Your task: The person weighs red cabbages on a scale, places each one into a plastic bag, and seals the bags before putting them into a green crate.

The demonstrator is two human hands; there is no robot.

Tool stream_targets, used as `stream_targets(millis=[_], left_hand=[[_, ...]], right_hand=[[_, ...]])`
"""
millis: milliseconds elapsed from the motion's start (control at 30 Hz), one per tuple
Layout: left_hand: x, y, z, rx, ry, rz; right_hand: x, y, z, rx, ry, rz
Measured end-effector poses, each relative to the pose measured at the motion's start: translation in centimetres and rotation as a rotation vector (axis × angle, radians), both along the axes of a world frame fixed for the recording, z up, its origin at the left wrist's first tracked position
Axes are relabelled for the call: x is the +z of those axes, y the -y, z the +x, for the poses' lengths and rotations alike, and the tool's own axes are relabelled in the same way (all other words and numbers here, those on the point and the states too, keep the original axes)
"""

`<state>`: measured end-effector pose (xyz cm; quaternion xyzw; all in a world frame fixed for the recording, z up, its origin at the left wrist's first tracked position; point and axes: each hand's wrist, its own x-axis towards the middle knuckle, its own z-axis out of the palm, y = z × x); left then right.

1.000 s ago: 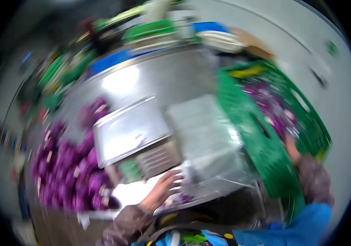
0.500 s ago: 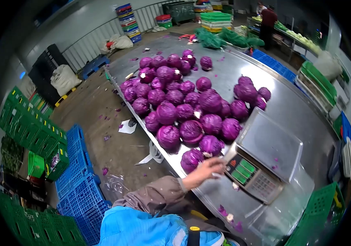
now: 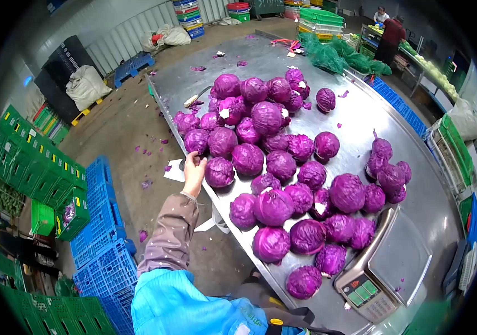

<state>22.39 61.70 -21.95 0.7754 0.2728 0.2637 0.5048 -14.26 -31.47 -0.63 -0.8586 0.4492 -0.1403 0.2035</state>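
Observation:
My left hand (image 3: 194, 173) reaches out over the near-left edge of the metal table (image 3: 283, 53). Its fingers are parted and hold nothing, with the fingertips right at the lower side of a purple cabbage (image 3: 196, 141). Another red cabbage (image 3: 219, 172) sits just beside the thumb. Many more lie heaped together across the middle of the table, some showing white cut stems. A smaller group of cabbages (image 3: 390, 177) rests to the right of the heap. My right hand is out of view.
A digital scale (image 3: 397, 251) stands at the table's near right. A slim tool with a pale handle (image 3: 191, 101) lies behind the heap. Green netting (image 3: 328, 53) covers the far corner. Blue pallets (image 3: 96, 223) and green crates (image 3: 32, 162) stand left; a person (image 3: 390, 42) works far back.
My left hand has moved from beside the scale to the cabbages at the table's left edge. The view has shifted, so the heap appears larger and further right.

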Motion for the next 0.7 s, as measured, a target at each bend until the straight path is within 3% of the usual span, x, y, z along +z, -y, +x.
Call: stream_targets(millis=[67,167,233,333,433,567,700], left_hand=[[-0.1,-1.0,2.1,-0.038,-0.082,0.234],[2.9,0.6,5.3,-0.166,0.060,0.549],[5.0,3.0,7.9,-0.334,0.163,0.553],[6.4,7.1,12.7,-0.478,0.114,0.461],[5.6,9.8,16.9,-0.496,-0.006,0.398],[4.6,9.4,18.1,-0.499,0.157,0.345],[5.7,10.1,17.0,-0.443,0.100,0.066]], right_hand=[[-2.6,-0.3,5.3,0.242,-0.011,0.007],[-5.6,-3.1,13.8,0.596,-0.029,0.020],[-2.6,-18.2,19.8,0.451,-0.157,0.282],[-1.4,-30.5,24.2,0.646,-0.120,0.568],[-1.6,-34.9,25.6,0.737,-0.258,0.598],[-2.1,-35.7,25.1,0.701,-0.293,0.720],[-3.0,-34.9,24.9,0.653,-0.323,0.712]])
